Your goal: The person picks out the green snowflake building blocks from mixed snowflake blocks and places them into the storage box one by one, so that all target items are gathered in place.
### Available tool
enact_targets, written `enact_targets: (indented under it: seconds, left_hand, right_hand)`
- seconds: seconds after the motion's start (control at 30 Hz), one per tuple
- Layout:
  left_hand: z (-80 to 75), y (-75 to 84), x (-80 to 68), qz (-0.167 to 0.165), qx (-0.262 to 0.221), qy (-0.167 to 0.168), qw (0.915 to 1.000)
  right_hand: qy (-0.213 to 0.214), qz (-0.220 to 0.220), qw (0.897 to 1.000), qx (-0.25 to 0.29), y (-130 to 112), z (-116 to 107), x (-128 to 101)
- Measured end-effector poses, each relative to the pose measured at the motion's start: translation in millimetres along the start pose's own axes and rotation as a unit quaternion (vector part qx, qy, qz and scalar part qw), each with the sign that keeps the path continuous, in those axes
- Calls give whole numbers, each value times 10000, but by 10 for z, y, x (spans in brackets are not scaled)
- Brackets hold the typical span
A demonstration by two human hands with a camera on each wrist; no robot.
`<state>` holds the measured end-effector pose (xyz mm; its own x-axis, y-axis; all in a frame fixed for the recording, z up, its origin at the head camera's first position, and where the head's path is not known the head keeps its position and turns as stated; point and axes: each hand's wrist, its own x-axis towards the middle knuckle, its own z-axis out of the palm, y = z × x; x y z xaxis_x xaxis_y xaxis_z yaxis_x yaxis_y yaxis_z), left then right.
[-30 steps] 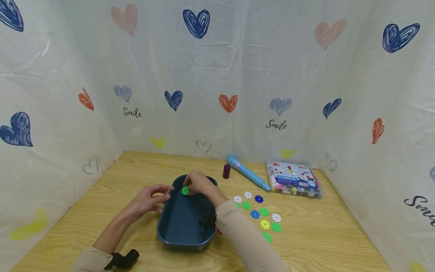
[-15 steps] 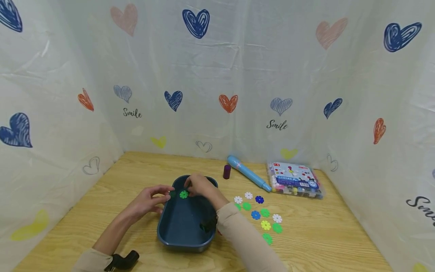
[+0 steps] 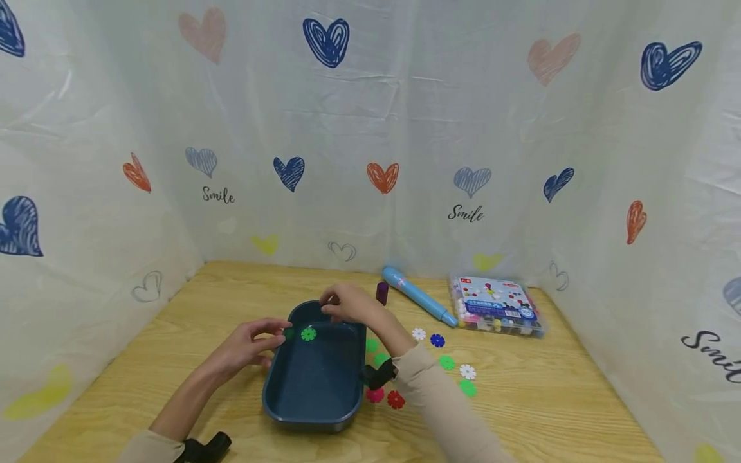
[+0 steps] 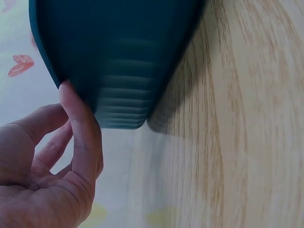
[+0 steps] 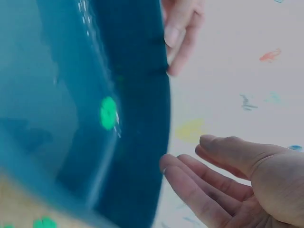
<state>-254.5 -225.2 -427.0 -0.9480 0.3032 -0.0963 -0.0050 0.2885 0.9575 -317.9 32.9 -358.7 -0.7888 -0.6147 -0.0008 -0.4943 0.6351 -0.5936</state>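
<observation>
The left hand [image 3: 247,347] touches the left rim of the tray [image 3: 315,376] with its fingertips, its fingers loosely extended, gripping nothing. The right hand [image 3: 350,305] is at the tray's far end, thumb apart from relaxed fingers, holding nothing; whether its fingertips press the rim or only hang by it, I cannot tell.

Everything stands on the wooden table [image 3: 243,286]. The tray looks to be stiff, light plastic, smooth enough to slide if nudged; its thin raised rim is the natural place to hold it. Beyond the tray to the right lie a clear box of beads [image 3: 498,305] and a blue microphone-shaped toy [image 3: 418,296], with a purple cylinder [image 3: 382,293] just past the tray's far right corner. Loose discs [image 3: 447,363] are spread to the tray's right. One green disc [image 3: 309,334] lies inside the tray, toward the far left. It should be light, thin and fairly stiff, slippery when flat, and best pinched by its notched edge.

The left forearm comes in from the tray's near left; the right one slants in from its near right, passing over some discs.
</observation>
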Motion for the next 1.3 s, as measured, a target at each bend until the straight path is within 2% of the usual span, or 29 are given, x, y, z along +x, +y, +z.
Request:
enact_targets:
  seconds: [0.13,0.33,0.47,0.63,0.8,1.03,1.3]
  left_hand:
    - [17,-15,-5,-1,-14,32,10000]
    - [32,-26,-2,73,-4,20,10000]
    - [11,-7,-11,81,35,6,10000]
    - [-11,16,-26,91,83,-17,9999]
    - [-16,24,-32,93,80,-35,9999]
    - [-20,14,-2,67,87,-6,9999]
    - [-4,5,1,31,98,-8,9999]
  right_hand:
    - [155,-35,9998,138,129,-150,-207]
    - [460,-130,9987,-167,472,-335,-618]
    - [466,60,9984,-303,738,-442,-890]
    - [548,322,9952,-746,996,-537,-1218]
    - [424,381,9942,-914,1208,-558,-1507]
    - [370,239,9937,-1031,1421,-477,-1752]
    - [320,329,9949,-897,1560,-382,-1840]
